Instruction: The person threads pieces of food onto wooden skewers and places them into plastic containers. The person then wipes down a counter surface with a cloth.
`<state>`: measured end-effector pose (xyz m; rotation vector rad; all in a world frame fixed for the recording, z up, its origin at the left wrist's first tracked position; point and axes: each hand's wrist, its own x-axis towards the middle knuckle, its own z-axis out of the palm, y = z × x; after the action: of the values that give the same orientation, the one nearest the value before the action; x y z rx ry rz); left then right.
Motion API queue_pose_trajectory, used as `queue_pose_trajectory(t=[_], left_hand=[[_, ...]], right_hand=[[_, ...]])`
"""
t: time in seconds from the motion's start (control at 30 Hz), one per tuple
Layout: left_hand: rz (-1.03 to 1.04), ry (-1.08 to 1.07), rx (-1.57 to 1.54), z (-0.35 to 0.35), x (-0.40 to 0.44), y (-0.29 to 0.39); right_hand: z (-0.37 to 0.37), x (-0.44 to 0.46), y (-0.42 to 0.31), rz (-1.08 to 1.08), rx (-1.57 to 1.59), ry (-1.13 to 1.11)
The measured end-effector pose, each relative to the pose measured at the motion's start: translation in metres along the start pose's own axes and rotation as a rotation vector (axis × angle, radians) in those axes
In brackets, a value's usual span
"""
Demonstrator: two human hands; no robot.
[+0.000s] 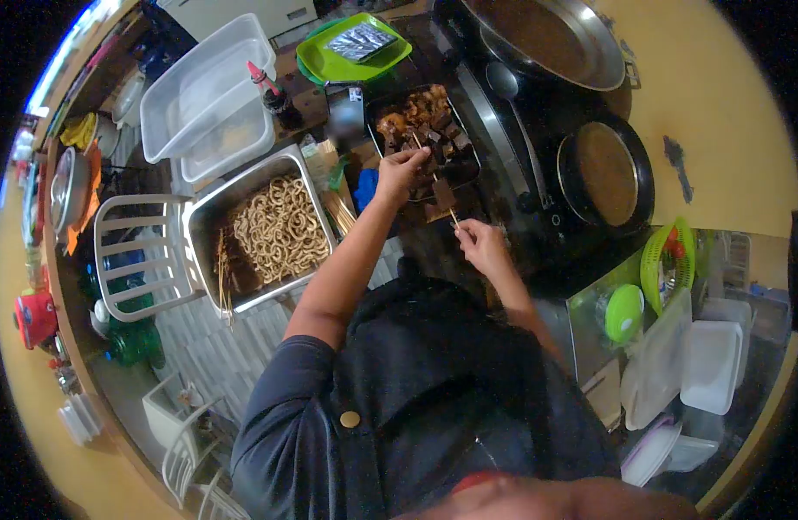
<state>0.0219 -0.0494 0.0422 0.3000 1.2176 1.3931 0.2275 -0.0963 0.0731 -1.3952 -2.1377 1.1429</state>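
Observation:
A black tray [473,163] holds dark brown cubes [452,133], with lighter brown pieces at its far end. My right hand [484,246] pinches the lower end of a thin wooden skewer [454,217], which carries a dark block [443,192]. Over the tray's left part, my left hand [402,173] has its fingers closed near the cubes and the skewer's upper part; whatever lies between its fingertips is too small to name. Left of my left forearm, a steel tray [317,192] contains many pale coiled rings [282,230] and several skewers of dark pieces.
Two pans of brown liquid [538,35] [600,173] stand on the right, beside a ladle [503,82]. Clear plastic tubs [208,95], a red-capped bottle [279,104] and a green tray [390,50] are at the back. A white chair [148,201] stands left.

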Motion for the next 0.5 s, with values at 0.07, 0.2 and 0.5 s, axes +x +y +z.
queue_pose_trajectory(t=[0.07, 0.2, 0.5], left_hand=[[0.007, 0.001, 0.015, 0.0, 0.001, 0.0], [0.03, -0.026, 0.083, 0.001, -0.003, 0.003], [0.369, 0.142, 0.53, -0.023, 0.013, -0.02]], right_hand=[[0.001, 0.003, -0.003, -0.009, -0.015, 0.016], [-0.001, 0.007, -0.013, 0.005, -0.033, 0.007], [0.017, -0.006, 0.043, 0.086, 0.179, 0.0]])
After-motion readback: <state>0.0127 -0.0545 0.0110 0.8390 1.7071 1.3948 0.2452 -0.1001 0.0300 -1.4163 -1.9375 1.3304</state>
